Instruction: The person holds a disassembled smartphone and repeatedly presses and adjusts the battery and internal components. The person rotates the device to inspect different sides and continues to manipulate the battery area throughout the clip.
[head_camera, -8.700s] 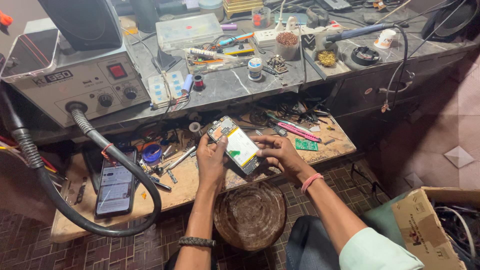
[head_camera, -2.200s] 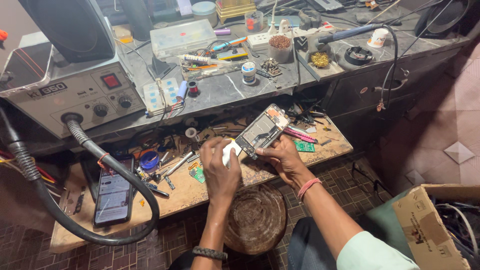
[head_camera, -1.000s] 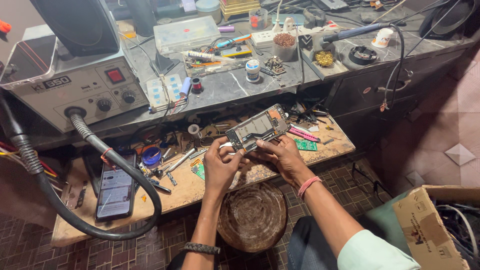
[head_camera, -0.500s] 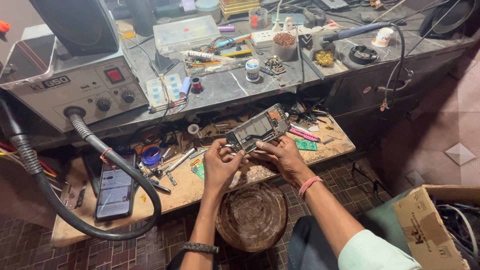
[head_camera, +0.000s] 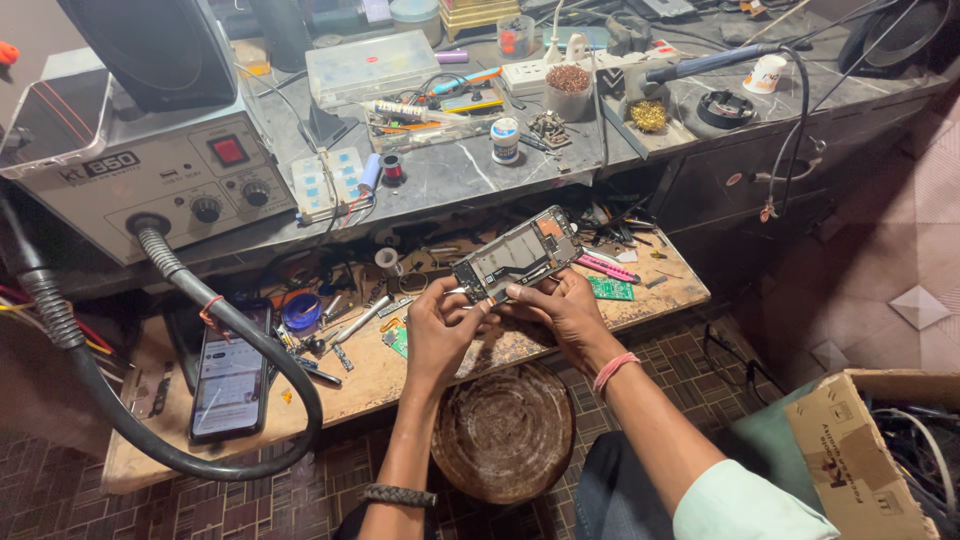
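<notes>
Two hands, the left hand (head_camera: 440, 325) and the right hand (head_camera: 560, 305), share one opened phone (head_camera: 517, 254). One intact phone (head_camera: 228, 382) lies near left. One rework station (head_camera: 150, 170) sits far left, two knobs (head_camera: 206, 209) on it. One cardboard box (head_camera: 870, 440) stands near right.

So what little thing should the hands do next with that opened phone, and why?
Probably bring the left hand and its thin metal tool tip onto the opened phone. The right hand holds the phone from below, lifted and tilted above the wooden shelf, with its inner parts facing up. The left hand is right at its lower left end, so that end seems to be the spot being worked on.
</notes>
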